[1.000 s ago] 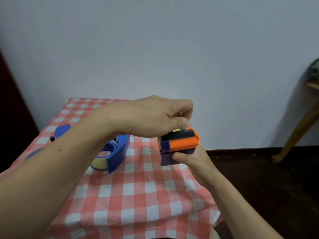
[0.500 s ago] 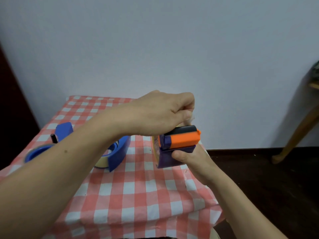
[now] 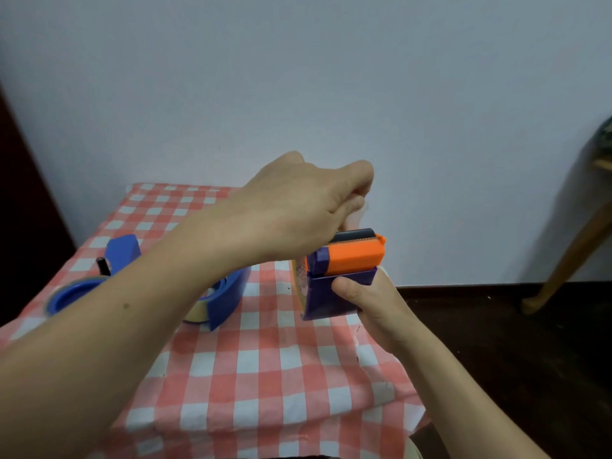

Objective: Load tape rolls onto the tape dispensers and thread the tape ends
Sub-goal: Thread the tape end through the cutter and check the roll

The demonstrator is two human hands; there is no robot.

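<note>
While right hand [image 3: 372, 304] grips the boxy plastic dispenser [image 3: 355, 257], left hand [image 3: 298, 210] pinches filmy tape [image 3: 361, 216].

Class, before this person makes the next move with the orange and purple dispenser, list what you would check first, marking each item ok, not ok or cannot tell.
1. Grip: the right hand holds the orange and purple dispenser from below: ok.
2. Roll loaded: the tape roll shows at its left side: ok.
3. End caught: the left hand pinches the tape end, a faint clear strip: ok.
4. End threaded past the cutter: cannot tell.
5. Held apart from the blue dispenser on the table: ok.
</note>
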